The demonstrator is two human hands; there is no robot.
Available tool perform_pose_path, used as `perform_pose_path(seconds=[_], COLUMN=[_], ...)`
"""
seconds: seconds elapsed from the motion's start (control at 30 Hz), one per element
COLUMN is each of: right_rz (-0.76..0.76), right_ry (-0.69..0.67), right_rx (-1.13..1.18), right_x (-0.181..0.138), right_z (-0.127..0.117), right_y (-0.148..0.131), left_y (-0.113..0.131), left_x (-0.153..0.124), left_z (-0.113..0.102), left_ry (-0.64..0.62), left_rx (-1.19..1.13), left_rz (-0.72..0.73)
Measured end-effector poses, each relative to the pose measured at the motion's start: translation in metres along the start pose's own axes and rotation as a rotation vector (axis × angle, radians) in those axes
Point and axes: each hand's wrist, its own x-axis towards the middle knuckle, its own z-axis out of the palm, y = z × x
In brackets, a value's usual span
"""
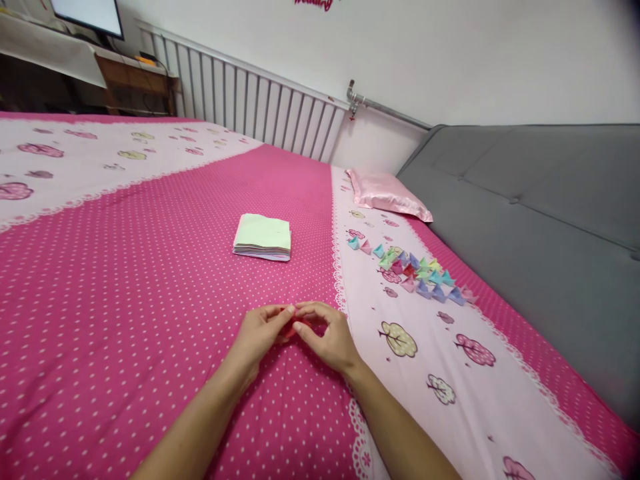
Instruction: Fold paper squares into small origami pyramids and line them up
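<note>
Both hands pinch a small red paper piece just above the pink dotted bedspread.

The left hand (pixel 261 331) and right hand (pixel 327 337) meet fingertip to fingertip, closed on the red paper piece (pixel 291 325) between them; creasing it well probably calls for aligned edges and firm, even pressure; farther off lies a paper stack (pixel 263 236); to the right, a cluster of folded pieces (pixel 413 270); beyond, a pink pillow (pixel 387 193).
</note>
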Motion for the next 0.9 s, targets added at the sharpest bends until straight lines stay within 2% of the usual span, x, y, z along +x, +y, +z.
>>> perform_pose_path(seconds=[0.2, 0.43, 0.57, 0.67, 0.9], right_rz=[0.019, 0.091, 0.202, 0.277, 0.231], right_ry=[0.049, 0.038, 0.053, 0.011, -0.048], right_rx=[0.004, 0.114, 0.248, 0.346, 0.385], right_x=[0.0, -0.003, -0.003, -0.003, -0.002], right_z=[0.003, 0.01, 0.013, 0.012, 0.011], right_y=[0.004, 0.006, 0.009, 0.012, 0.014], left_y=[0.001, -0.008, -0.008, -0.006, -0.004], left_x=[0.0, 0.005, 0.005, 0.003, 0.003], left_z=[0.003, 0.004, 0.002, 0.001, -0.001], left_ry=[0.066, 0.135, 0.119, 0.093, 0.073], left_rx=[-0.037, 0.016, 0.044, 0.032, 0.04], left_rz=[0.003, 0.078, 0.087, 0.079, 0.053])
